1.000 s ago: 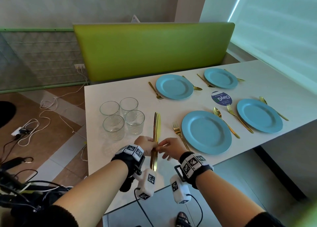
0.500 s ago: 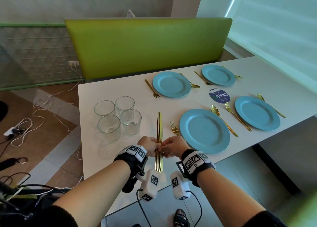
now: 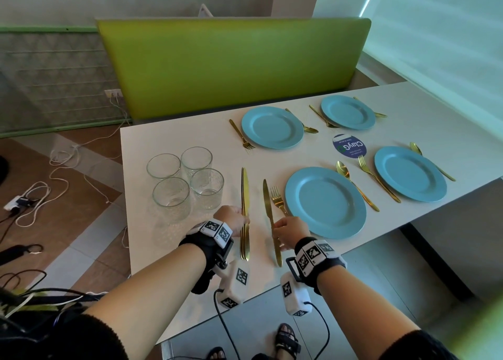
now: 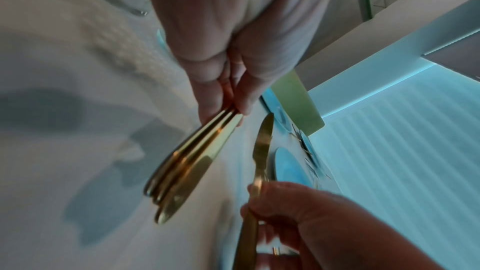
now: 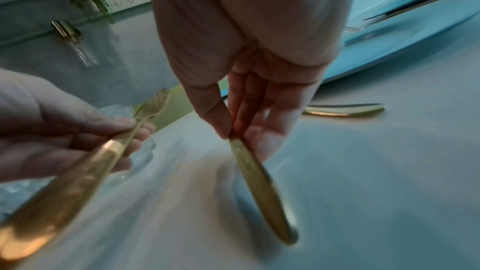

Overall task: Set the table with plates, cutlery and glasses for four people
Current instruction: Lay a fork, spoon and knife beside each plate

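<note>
My left hand (image 3: 233, 219) (image 4: 228, 98) pinches a bundle of gold knives (image 3: 245, 210) (image 4: 187, 163) above the white table (image 3: 152, 240), blades pointing away from me. My right hand (image 3: 287, 230) (image 5: 233, 122) pinches a single gold knife (image 3: 270, 218) (image 5: 262, 188), held a short way right of the bundle, just left of a fork (image 3: 278, 200) beside the nearest blue plate (image 3: 325, 202). Three more blue plates (image 3: 272, 128) (image 3: 347, 112) (image 3: 410, 173) lie farther off, each with a gold fork and spoon. Several empty glasses (image 3: 187, 180) stand clustered at the left.
A round blue sticker (image 3: 349, 146) lies between the plates. A green bench back (image 3: 231, 65) runs along the table's far side. Cables and a power strip (image 3: 21, 202) lie on the floor at left. The table's near edge is just under my wrists.
The knives were one bundle held by both hands. My right hand has drawn one knife out and moved it right, toward the nearest plate; the left hand keeps the rest.
</note>
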